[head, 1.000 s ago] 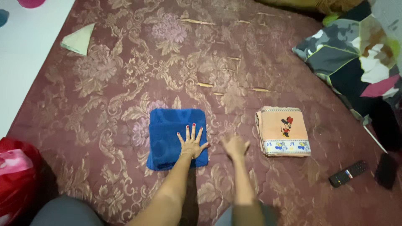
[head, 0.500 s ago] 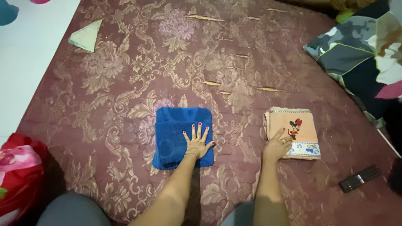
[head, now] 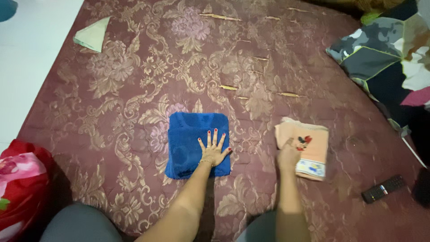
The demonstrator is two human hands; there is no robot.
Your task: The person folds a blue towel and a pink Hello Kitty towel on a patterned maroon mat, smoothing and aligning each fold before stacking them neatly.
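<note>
your left hand [head: 214,152] lies flat, fingers spread, on the lower right part of the folded blue towel [head: 190,143], which sits on the maroon flowered mattress [head: 134,89] near the middle of its front edge. your right hand [head: 289,154] is closed on the near left edge of the folded peach towel [head: 309,145], gripping it; that towel shows a cartoon figure and a pale printed band, looks blurred and sits tilted, well apart to the right of the blue one. a black remote [head: 383,188] lies on the mattress further right, near the front edge. a patterned grey, white and pink blanket [head: 385,54] is bunched at the upper right. a pale green folded cloth [head: 92,33] lies at the mattress's far left corner, beside the white floor [head: 27,54]. a red and pink bundle [head: 20,179] sits at the lower left, off the mattress.
</note>
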